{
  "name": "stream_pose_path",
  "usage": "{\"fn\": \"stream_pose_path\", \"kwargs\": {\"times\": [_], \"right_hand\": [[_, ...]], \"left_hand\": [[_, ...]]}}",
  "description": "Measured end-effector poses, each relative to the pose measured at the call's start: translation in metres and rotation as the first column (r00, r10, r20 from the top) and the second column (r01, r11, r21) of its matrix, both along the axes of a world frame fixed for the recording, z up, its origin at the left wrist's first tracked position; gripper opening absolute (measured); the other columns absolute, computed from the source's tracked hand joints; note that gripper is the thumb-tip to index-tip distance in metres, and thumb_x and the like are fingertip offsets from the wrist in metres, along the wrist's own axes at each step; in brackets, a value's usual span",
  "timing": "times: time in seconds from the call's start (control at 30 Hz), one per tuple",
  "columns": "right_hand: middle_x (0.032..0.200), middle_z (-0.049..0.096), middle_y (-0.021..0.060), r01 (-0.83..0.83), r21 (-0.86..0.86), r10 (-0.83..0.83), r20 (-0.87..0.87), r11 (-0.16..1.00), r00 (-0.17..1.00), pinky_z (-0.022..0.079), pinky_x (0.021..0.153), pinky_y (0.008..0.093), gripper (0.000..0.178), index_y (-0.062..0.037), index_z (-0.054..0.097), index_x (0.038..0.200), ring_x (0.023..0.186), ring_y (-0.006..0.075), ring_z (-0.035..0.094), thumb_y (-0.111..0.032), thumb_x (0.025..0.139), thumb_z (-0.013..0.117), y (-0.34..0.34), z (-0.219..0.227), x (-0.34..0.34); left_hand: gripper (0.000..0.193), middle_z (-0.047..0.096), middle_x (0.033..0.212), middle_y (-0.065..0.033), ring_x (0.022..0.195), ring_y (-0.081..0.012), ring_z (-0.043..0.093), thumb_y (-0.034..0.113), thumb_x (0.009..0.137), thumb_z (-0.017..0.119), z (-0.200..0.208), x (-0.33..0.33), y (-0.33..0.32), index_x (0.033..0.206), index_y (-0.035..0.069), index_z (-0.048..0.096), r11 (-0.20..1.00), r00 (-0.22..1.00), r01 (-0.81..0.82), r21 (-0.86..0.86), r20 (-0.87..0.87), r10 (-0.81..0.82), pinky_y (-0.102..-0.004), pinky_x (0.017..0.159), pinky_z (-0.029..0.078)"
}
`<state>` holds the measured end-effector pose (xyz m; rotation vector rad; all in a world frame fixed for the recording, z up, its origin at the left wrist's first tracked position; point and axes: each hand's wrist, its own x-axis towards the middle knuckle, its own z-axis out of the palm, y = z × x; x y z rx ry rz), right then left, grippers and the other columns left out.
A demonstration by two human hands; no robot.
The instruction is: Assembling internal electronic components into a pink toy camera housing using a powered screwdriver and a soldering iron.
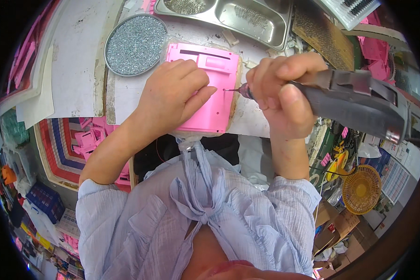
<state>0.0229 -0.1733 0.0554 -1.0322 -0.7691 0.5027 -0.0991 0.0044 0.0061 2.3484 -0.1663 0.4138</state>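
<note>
A pink plastic housing [209,105] lies on a padded support on the bench in front of me. My left hand [177,88] rests on its left side, fingers curled; whether anything small is pinched under them is hidden. My right hand [284,88] is wrapped round a dark electric screwdriver [354,95], held nearly level. The bit's tip meets the housing's right part, at or beside a small hole. Left of the housing's top stands a round metal dish [135,44] full of small silvery screws.
A steel tray [252,21] with compartments of small metal parts stands at the back. Right of it lies a brown board [324,37] covered in small pieces. A striped bin [60,154] with pink parts sits lower left. A yellow basket [361,189] is at right.
</note>
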Motion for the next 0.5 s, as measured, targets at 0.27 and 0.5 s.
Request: {"fn": "stream_pose_path", "kwargs": {"times": [0.27, 0.5], "right_hand": [[0.068, 0.051, 0.0024, 0.007, 0.052, -0.006, -0.024, 0.999, 1.0, 0.04, 0.058, 0.0322, 0.026, -0.0063, 0.053, 0.114, 0.058, 0.0144, 0.048, -0.019, 0.095, 0.065, -0.017, 0.016, 0.005], [0.065, 0.047, -0.0005, 0.017, 0.029, -0.017, 0.012, 0.999, 1.0, 0.036, 0.059, 0.0325, 0.026, -0.0078, 0.056, 0.116, 0.058, 0.0144, 0.046, -0.023, 0.096, 0.063, -0.028, 0.021, 0.006]], "left_hand": [[0.011, 0.062, 0.088, -0.0031, 0.084, -0.0236, 0.059, 0.016, 0.082, 0.075, -0.01, 0.016, -0.017, 0.091, 0.011, 0.069, 0.984, 0.99, 0.065, 0.167, 0.11, -0.084, -0.0397, 0.081, 0.042], [0.016, 0.062, 0.089, 0.0006, 0.084, -0.0198, 0.059, 0.02, 0.079, 0.079, -0.017, 0.02, -0.015, 0.093, 0.014, 0.074, 0.935, 0.982, 0.047, 0.353, 0.153, -0.107, -0.039, 0.083, 0.04]]}}
